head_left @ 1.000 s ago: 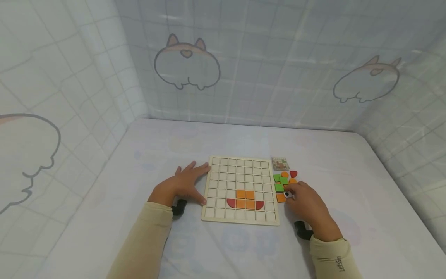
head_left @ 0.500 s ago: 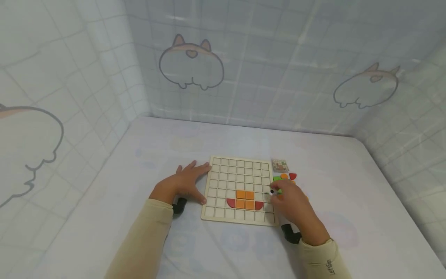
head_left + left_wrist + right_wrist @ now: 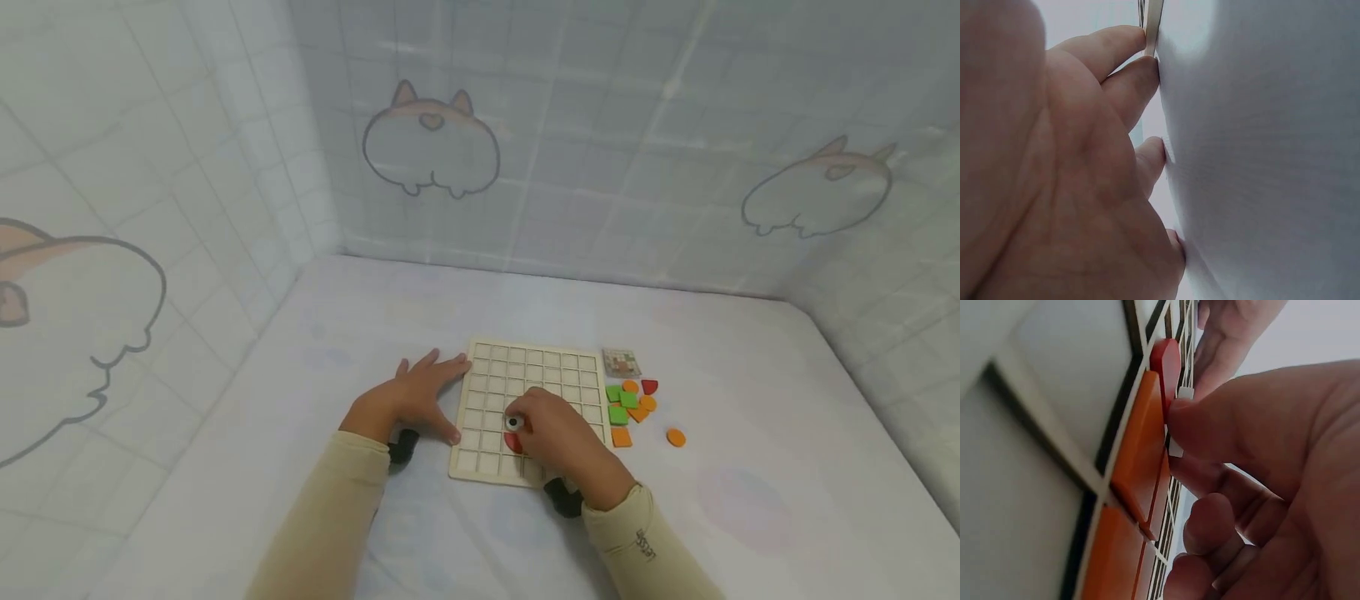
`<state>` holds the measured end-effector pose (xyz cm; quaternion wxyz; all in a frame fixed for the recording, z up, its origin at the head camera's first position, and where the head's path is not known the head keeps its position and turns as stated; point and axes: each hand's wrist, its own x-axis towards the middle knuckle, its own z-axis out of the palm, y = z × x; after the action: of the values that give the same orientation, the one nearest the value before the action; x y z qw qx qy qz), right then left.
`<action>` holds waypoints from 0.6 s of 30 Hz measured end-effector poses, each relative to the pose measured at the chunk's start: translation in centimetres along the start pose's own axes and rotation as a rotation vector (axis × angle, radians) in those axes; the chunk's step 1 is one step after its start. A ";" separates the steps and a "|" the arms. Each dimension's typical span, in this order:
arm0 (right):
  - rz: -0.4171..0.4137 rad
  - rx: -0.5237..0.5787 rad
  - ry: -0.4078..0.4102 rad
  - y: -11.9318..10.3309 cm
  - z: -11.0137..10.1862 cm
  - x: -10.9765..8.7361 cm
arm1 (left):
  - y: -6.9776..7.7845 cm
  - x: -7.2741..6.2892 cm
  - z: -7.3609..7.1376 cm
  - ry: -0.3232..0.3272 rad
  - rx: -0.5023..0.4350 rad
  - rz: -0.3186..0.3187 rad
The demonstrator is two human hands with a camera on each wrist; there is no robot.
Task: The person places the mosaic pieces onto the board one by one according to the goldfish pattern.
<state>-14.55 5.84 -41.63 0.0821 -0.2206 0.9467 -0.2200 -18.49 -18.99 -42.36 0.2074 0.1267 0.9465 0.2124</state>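
A pale grid board (image 3: 552,375) lies on the white surface. My left hand (image 3: 420,396) touches its left edge with fingers spread; in the left wrist view the fingertips (image 3: 1138,37) meet the board's side. Over the lower middle of the grid, my right hand (image 3: 558,437) pinches a white tile with a black dot (image 3: 513,422) between thumb and finger. A red rounded piece (image 3: 513,442) sits in the grid just below that tile. In the right wrist view, orange square tiles (image 3: 1141,450) lie in cells beside the thumb; the hand hides them from the head view.
Right of the board lie several loose pieces: green squares (image 3: 618,415), an orange square (image 3: 621,437), a red rounded piece (image 3: 649,387) and orange discs, one disc (image 3: 676,437) farther out. A small patterned card (image 3: 622,362) lies behind them. Tile-printed fabric walls (image 3: 570,150) surround the surface.
My right hand has carried the white dotted tile left from the loose pieces to above the board's lower middle. The left hand stays at the board's edge. The head view has shifted slightly.
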 end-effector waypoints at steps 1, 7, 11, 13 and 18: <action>-0.003 0.001 0.002 0.1 0.0 0.0 | 0.1 0.0 -0.1 0.005 0.005 0.000; -0.006 0.016 0.001 0.2 -0.1 0.1 | 0.5 0.0 -0.7 0.001 0.005 -0.005; 0.024 0.005 0.031 0.0 0.2 0.3 | 0.4 0.0 -0.7 -0.004 0.020 0.004; 0.036 0.000 0.044 -0.2 0.4 0.4 | 0.4 0.1 -0.5 -0.006 0.024 0.000; 0.061 -0.013 0.042 -0.4 0.4 0.0 | 0.3 0.2 -0.1 -0.013 0.004 -0.023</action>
<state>-14.33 5.34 -41.76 0.0677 -0.1877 0.9558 -0.2160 -18.64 -18.67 -42.22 0.2158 0.1179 0.9469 0.2071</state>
